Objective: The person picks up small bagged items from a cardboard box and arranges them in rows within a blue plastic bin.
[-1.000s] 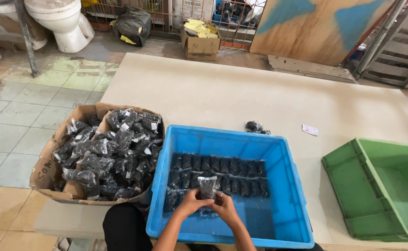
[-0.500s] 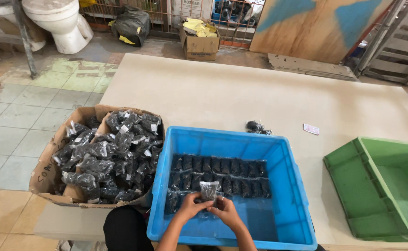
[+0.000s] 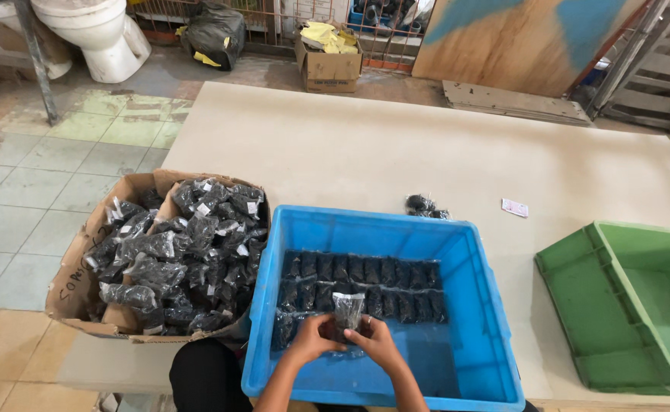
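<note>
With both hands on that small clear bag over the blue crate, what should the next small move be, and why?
Probably lower the small clear plastic bag of dark parts into the blue plastic crate, beside the rows of matching bags. Left hand and right hand hold it just above them.

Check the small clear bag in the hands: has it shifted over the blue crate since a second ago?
No. The small clear bag sits over the same spot beside the rows of packets in the blue crate, between both hands.
</note>
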